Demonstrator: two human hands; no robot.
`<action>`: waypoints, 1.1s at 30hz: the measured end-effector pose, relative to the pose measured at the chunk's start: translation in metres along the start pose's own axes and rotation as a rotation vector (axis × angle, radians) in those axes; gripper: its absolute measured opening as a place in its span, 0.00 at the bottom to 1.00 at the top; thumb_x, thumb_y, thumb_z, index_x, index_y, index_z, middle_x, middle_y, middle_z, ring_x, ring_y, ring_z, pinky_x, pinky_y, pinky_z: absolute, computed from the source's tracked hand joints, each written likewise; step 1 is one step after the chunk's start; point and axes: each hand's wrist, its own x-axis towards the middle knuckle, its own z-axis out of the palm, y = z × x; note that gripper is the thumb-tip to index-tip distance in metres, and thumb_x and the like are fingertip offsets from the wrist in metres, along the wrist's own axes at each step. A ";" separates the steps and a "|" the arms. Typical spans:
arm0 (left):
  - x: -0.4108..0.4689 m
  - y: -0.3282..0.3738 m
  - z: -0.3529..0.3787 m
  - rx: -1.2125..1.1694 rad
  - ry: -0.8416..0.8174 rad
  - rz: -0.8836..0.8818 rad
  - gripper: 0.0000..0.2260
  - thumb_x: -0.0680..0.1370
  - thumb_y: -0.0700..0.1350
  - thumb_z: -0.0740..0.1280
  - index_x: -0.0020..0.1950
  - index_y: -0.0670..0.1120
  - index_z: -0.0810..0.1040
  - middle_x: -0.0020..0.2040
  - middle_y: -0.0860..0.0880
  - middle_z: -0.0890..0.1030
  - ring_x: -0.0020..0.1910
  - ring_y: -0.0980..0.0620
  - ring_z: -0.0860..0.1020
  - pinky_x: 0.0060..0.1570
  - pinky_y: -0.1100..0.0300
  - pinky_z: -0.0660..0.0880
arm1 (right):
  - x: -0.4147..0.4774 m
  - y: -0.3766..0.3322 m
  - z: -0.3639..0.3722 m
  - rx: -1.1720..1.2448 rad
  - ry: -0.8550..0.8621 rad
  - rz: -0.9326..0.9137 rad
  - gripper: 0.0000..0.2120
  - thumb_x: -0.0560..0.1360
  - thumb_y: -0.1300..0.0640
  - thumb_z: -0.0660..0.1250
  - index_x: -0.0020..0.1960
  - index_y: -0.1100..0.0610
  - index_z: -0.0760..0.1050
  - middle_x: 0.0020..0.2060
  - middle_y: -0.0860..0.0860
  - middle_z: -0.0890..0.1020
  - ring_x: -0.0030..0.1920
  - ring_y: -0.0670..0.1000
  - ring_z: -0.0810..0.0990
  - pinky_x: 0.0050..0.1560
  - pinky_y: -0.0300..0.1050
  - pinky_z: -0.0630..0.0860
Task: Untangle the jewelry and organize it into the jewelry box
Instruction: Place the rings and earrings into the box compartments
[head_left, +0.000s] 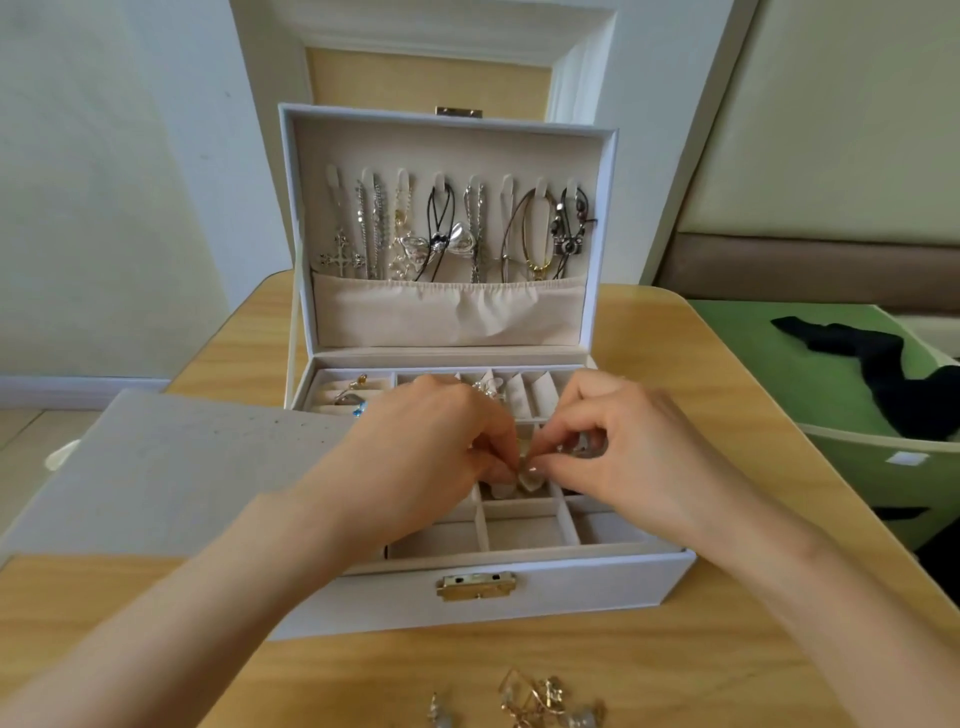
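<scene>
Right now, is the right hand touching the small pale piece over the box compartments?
Touching. Head view: the right hand pinches the small pale piece, with the left hand pinching its other side, over the jewelry box.

Matt jewelry box, glossy wooden table

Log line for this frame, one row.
phase: placing over jewelry box tray | left hand: pinches small pale piece | right hand: pinches same piece | pending: gold jewelry tangle on table
</scene>
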 end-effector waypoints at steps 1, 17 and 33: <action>0.000 0.002 0.001 0.031 0.003 0.004 0.04 0.72 0.50 0.71 0.45 0.58 0.82 0.42 0.58 0.79 0.42 0.59 0.72 0.43 0.63 0.67 | 0.000 -0.001 0.000 -0.009 0.002 -0.003 0.05 0.66 0.56 0.76 0.35 0.48 0.81 0.36 0.46 0.75 0.36 0.42 0.72 0.36 0.35 0.67; -0.008 -0.001 0.001 0.095 0.214 0.107 0.03 0.73 0.51 0.70 0.44 0.54 0.78 0.41 0.58 0.75 0.43 0.56 0.72 0.40 0.59 0.67 | -0.003 -0.006 -0.010 0.256 0.041 0.034 0.06 0.67 0.64 0.75 0.35 0.54 0.81 0.30 0.52 0.83 0.32 0.51 0.81 0.37 0.48 0.80; -0.084 -0.014 -0.008 -0.087 0.458 0.016 0.05 0.73 0.54 0.60 0.41 0.57 0.75 0.39 0.61 0.74 0.38 0.64 0.74 0.37 0.70 0.69 | -0.005 -0.013 0.000 -0.090 -0.029 -0.201 0.07 0.68 0.69 0.72 0.37 0.58 0.83 0.32 0.44 0.78 0.32 0.40 0.74 0.41 0.33 0.72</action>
